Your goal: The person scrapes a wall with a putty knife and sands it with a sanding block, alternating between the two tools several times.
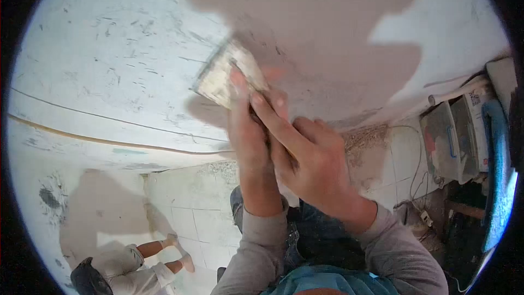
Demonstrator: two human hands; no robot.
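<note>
l hand [250, 139], r hand [319, 161] w/ scraper [214, 83]

We're seeing a pale bluish-white wall [125, 54], flecked with dark grey dashes and one black blotch [49, 198]; a brownish-yellow line [98, 137] runs across it; there's a cream scraper blade [229, 74], mottled with grey; grey sleeves [255, 240], a teal shirt [333, 279] and dark blue jeans [322, 229] (faded in places, we notice); and bright blue on the curved thing [494, 169] at right.
</note>
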